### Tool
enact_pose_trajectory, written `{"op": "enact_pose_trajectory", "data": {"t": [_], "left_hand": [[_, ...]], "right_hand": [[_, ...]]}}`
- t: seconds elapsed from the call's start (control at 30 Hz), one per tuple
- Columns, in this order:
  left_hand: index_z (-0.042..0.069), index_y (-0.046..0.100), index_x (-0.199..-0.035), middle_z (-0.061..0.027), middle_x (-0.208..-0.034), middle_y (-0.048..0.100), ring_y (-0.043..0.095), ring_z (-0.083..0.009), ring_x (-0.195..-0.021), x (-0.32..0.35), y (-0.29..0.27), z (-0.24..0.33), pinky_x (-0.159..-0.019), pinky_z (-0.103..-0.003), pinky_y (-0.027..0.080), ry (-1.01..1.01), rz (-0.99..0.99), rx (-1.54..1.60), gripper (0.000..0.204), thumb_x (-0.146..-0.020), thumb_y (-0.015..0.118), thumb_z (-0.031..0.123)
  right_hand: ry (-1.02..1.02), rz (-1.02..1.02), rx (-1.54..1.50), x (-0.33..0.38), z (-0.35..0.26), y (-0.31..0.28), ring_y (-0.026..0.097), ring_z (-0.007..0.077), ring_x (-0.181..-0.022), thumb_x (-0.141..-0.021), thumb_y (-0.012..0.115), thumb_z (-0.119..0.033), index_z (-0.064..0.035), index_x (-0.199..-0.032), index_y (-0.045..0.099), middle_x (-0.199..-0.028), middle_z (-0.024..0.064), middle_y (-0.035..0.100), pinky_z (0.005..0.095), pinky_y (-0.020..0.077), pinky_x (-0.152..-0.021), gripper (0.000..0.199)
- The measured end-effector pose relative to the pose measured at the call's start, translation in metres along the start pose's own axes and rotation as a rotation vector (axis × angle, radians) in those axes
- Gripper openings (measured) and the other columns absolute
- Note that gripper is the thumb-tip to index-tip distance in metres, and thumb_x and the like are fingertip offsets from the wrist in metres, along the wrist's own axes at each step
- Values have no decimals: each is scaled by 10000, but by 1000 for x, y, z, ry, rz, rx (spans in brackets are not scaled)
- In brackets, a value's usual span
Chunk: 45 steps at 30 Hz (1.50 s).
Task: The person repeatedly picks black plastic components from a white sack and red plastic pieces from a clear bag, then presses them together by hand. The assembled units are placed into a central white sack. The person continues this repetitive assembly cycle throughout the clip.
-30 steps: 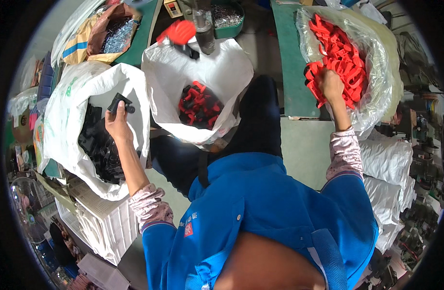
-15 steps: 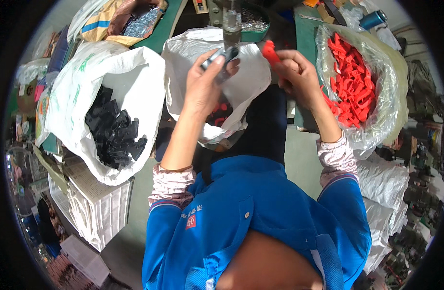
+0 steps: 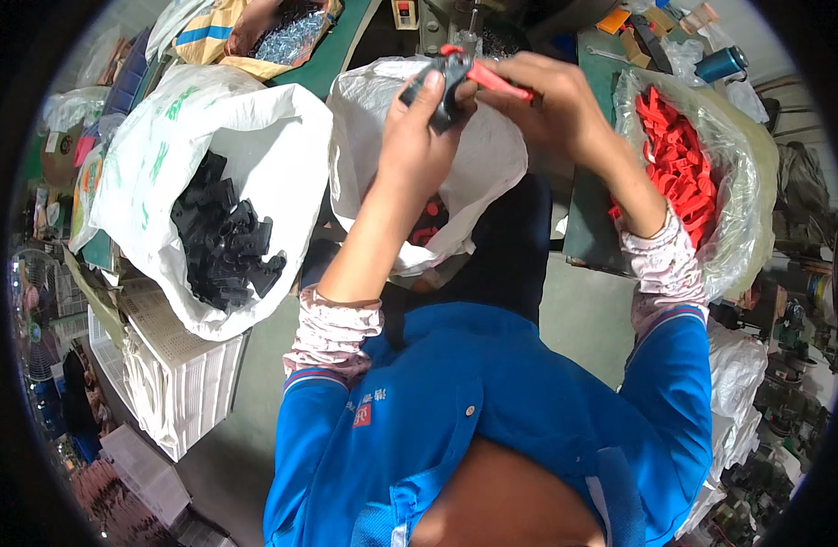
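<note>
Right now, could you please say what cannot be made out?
Head view:
Black piece: partly covered by the left hand.
White middle bag: pieces partly behind left forearm.
Tan bag: cut off by upper edge.
Metal bits inside it: too small to tell apart.

Both arms extend forward from the torso and converge ahead of the body's midline. The left forearm (image 3: 369, 239) angles up and to the right; the left hand (image 3: 419, 137) is closed in a grip, its thumb (image 3: 427, 95) pressed along the upper side, its fingers curled around from the opposite side. The right forearm (image 3: 636, 190) angles up and to the left. The right hand (image 3: 558, 105) presents its back upward, fingers bent and directed left in a pinching hold. The fingertips of both hands are just beside each other.
</note>
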State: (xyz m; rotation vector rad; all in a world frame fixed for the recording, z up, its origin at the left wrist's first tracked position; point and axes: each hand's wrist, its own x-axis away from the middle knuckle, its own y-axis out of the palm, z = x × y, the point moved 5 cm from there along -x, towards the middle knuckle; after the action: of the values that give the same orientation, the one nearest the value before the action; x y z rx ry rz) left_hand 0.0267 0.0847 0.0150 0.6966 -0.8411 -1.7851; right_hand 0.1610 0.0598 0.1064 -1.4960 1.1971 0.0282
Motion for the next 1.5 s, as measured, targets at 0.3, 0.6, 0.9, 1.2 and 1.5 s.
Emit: {"op": "enact_pose_trajectory", "data": {"t": [0.3, 0.6, 0.9, 1.2, 1.5], "left_hand": [[-4, 599, -964, -119, -772, 659, 641, -174, -563, -57, 23, 34, -463, -239, 496, -2, 49, -338, 326, -921, 625, 318], [-19, 579, -1072, -121, -920, 671, 666, -194, -775, 51, -47, 54, -725, -295, 529, 218, 177, -881, 204, -928, 583, 126], [37, 577, -1149, -159, -1023, 656, 580, -365, -1017, 213, -159, 151, -876, -437, 475, 111, 354, -2239, 417, -741, 663, 21], [-2, 604, -1180, -132, -1089, 639, 620, -220, -984, 208, -186, 177, -880, -336, 487, 189, 572, -1826, 421, -802, 747, 116], [-17, 454, -1300, -217, -1150, 621, 611, -301, -999, 145, -154, 128, -876, -451, 506, 100, 354, -12, 497, -948, 552, 320]], "right_hand": [[488, -24, -91, -22, 47, -12, 557, 109, -584, -895, 647, -280, -41, -986, 686, -632, 59, 578, 280, 455, -562, 259], [701, 169, -485, 25, 37, -10, 507, 44, -595, -982, 528, -355, -46, -1266, 589, -847, 18, 649, 181, 383, -534, 423], [1067, 256, -537, 157, 30, 19, 514, 45, -605, -1000, 510, -298, -38, -1156, 643, -806, 15, 644, 188, 384, -523, 331], [1079, 104, -334, 200, -13, 28, 628, 89, -664, -916, 574, -106, 3, -1067, 674, -824, 82, 708, 251, 497, -602, 211], [1381, -344, 775, 313, 36, -40, 662, 405, -825, -846, 628, -187, -27, -1102, 602, -855, 230, 672, 491, 512, -706, 303]]}}
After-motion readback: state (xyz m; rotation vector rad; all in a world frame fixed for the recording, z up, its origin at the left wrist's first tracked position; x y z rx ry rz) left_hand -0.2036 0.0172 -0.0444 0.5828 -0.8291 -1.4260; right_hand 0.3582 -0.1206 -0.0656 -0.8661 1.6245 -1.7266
